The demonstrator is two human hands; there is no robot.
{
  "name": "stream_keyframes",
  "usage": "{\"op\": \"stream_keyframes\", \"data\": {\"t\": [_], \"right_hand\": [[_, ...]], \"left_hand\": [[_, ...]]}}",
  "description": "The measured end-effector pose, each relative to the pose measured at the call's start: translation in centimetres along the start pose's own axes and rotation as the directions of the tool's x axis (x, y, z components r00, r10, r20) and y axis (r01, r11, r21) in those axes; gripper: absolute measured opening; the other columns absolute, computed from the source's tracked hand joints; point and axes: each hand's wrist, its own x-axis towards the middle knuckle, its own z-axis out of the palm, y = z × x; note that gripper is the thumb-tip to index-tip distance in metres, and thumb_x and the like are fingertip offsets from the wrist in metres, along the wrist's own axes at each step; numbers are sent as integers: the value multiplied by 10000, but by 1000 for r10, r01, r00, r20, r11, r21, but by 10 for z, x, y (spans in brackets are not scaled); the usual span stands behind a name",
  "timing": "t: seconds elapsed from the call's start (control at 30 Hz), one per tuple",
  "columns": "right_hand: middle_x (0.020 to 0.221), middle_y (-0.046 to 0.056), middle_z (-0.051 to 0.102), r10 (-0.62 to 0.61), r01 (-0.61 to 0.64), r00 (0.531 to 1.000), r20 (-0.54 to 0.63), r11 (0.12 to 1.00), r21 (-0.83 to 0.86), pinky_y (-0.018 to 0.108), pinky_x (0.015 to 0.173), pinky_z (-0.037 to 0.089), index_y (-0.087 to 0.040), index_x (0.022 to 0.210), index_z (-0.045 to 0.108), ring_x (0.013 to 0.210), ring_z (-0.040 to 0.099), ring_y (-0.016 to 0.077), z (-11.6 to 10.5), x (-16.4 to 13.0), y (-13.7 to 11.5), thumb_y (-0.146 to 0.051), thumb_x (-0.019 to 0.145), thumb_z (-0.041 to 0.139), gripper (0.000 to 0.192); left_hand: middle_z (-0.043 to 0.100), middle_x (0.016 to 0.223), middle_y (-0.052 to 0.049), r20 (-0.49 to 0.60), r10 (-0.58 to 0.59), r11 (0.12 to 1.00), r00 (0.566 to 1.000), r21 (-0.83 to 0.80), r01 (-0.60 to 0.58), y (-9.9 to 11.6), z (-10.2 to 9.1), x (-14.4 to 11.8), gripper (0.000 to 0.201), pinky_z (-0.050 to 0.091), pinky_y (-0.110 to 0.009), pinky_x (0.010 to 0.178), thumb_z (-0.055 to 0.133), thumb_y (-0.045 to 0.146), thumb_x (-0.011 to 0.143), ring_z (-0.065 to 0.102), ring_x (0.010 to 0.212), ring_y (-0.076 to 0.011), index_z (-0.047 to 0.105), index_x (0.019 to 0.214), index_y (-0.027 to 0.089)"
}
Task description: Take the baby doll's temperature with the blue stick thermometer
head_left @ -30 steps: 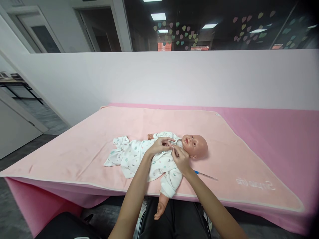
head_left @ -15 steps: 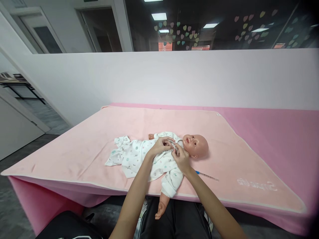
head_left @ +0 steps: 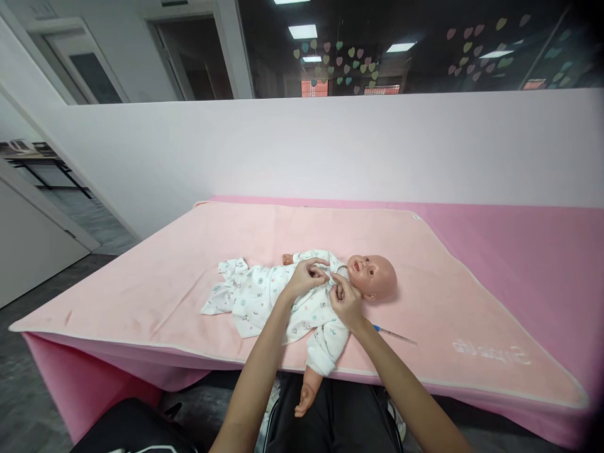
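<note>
A baby doll [head_left: 377, 277] lies on its back, its head to the right, dressed in a white printed baby outfit [head_left: 257, 292]. Over the doll's upper chest, just below the neck, my left hand [head_left: 307, 277] has its fingers curled and pinched at the front of the outfit. Beside it my right hand [head_left: 346, 302] pinches the fabric closer to the collar. The fingertips of both hands nearly meet; the exact bit of cloth or fastener between them is too small to make out. One doll arm [head_left: 309, 390] hangs over the table's near edge.
A thin stick with a blue end [head_left: 396, 334] lies right of my right forearm. Under the doll a light pink blanket [head_left: 155, 251] covers the table over a darker pink cloth [head_left: 528, 258]. A white wall [head_left: 330, 151] stands behind, with a window above.
The fingers of my two hands have shifted slightly at the doll's chest, with a little more gap between them. The doll and the stick stay put; the view has moved slightly.
</note>
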Motion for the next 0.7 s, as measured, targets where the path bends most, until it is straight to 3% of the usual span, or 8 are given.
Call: {"op": "stream_keyframes", "data": {"t": [0.2,0.53,0.7], "right_hand": [[646,7,615,18,-18,1000,-6,999,43,213,526,461,-153,1039,575,476,513,89,-2,-1,0,-140,839,422,252],[836,55,684,-32,32,999,-4,999,-9,232,643,516,-164,1043,589,617,619,118,-2,0,-2,-146,862,429,242],[852,58,679,1,-2,999,-42,1000,-19,235,675,527,-165,1065,597,703,635,130,-1,1,-2,-153,862,445,254]], "left_hand": [[627,611,-1,75,-7,1000,997,-8,8,3,-1,0,313,368,-182,544,678,199,658,505,538,-71,630,955,110],[653,666,-24,55,15,999,998,46,-17,1,0,0,269,338,-193,541,648,206,672,480,549,-75,646,923,111],[660,684,-39,69,29,998,997,51,-32,1,-2,1,289,321,-203,537,672,259,684,460,545,-74,640,922,101]]}}
